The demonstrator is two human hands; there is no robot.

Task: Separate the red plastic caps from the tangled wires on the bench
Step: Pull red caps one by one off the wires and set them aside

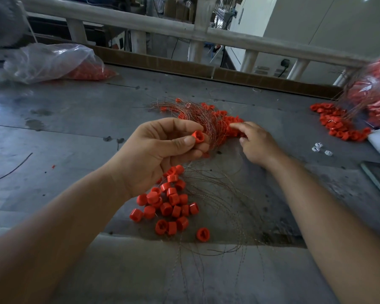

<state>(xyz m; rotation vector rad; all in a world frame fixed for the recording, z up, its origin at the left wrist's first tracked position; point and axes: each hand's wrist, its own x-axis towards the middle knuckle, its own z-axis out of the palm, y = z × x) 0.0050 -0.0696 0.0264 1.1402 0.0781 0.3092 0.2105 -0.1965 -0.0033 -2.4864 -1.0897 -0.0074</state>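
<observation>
Left hand (162,148) pinches cap (198,137) between thumb and fingers; open end faces camera, short axis tilted toward right hand (257,143). Right hand released, fingertips on tangle (206,119) just beyond both hands. Wire strands arc far-to-near behind left fingers. Freed caps (169,202) on worktop (75,128) under left wrist.

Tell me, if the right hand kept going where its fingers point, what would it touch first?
Probably the red caps caught in the tangled wires, just ahead of the right hand; its fingers may touch them, since depth is unclear.
</observation>
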